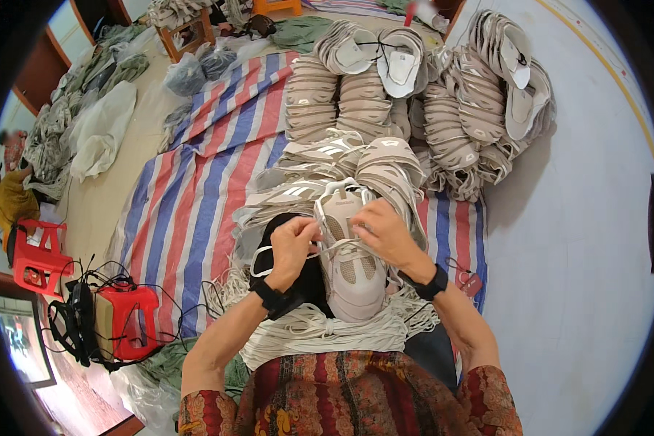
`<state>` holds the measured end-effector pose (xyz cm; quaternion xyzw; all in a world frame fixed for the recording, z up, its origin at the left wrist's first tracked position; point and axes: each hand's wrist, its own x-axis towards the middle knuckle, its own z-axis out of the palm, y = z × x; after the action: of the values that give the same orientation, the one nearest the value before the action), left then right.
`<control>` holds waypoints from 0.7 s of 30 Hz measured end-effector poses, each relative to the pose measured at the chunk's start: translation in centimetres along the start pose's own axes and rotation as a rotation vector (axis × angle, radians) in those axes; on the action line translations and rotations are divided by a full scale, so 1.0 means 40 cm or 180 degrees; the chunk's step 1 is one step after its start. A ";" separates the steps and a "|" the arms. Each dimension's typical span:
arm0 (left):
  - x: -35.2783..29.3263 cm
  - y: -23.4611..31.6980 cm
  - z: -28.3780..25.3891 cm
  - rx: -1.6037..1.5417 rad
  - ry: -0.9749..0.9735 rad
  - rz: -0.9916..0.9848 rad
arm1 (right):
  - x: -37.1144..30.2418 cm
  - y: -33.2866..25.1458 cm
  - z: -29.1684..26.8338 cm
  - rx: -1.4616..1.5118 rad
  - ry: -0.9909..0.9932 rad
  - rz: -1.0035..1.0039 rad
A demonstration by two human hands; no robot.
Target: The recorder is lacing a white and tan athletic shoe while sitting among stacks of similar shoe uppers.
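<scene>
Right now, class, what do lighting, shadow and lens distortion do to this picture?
All head view: fisheye tilts the brown door at upper left and blackens the corners; soft shadow right of the stacked uppers; central shoe evenly lit, without strong glare.

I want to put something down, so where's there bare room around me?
Bare striped tarp stretches between the stacked shoe uppers and the beige floor strip at left. Crowded: your left hand and right hand at the beige shoe, with bundled cream laces below.

Beige floor shows between a red stool and striped sheeting.
</scene>
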<state>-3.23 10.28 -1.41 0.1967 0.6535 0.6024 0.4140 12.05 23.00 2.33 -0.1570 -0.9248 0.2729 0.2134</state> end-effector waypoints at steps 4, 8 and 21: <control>-0.019 -0.039 -0.026 0.0175 -0.0422 -0.0576 | 0.023 -0.002 0.066 0.0132 -0.0308 -0.0211; -0.017 -0.042 -0.021 0.0114 -0.0822 -0.0771 | 0.029 -0.007 0.073 -0.0362 -0.0649 -0.0102; -0.002 0.016 -0.001 0.1403 -0.0908 -0.0420 | 0.024 -0.011 0.064 -0.0089 -0.0836 -0.0234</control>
<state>-3.37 10.31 -0.76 0.3219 0.7154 0.3835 0.4874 9.94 21.92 0.94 -0.0889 -0.9537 0.2701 0.0981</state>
